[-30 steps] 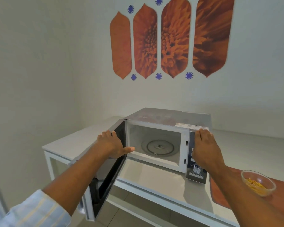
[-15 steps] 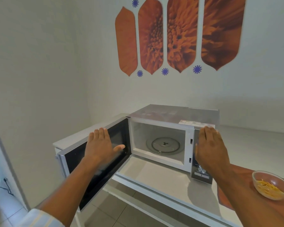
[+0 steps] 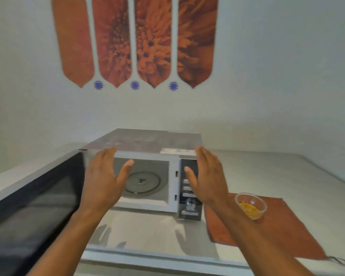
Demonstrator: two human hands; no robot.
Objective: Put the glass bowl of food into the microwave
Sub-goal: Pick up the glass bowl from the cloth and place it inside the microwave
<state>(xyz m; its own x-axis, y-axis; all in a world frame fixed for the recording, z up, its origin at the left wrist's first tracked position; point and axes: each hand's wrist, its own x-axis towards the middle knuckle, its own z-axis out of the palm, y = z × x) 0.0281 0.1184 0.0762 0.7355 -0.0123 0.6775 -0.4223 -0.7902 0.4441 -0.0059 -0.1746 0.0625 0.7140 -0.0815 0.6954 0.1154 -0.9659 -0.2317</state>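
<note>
Closest to me, the microwave's door [image 3: 34, 198] stands swung wide to the left, its dark window facing the room, so the way into the oven is clear. Both forearms reach out over the white tabletop [image 3: 147, 232]. The left hand [image 3: 105, 180] and the right hand [image 3: 208, 177] hover in front of the microwave [image 3: 147, 144], palms turned toward each other, fingers [image 3: 202, 156] spread and released, gripping nothing. I'd judge they are free because the opening is done and the carrying has not yet begun.

A little further right, the glass bowl [image 3: 251, 205] sits on a rust-coloured cloth [image 3: 277, 232], just beside the control panel [image 3: 188, 194] and apart from either hand. The yellow food [image 3: 249, 211] lies heaped low inside it. Being on the right, it looks handiest for the right hand, perhaps steadied by the other.

Beyond the hands, the round turntable [image 3: 143, 183] lies bare in the cavity, ready to take the bowl. Behind all this, orange flower panels [image 3: 135, 40] hang on the wall.
</note>
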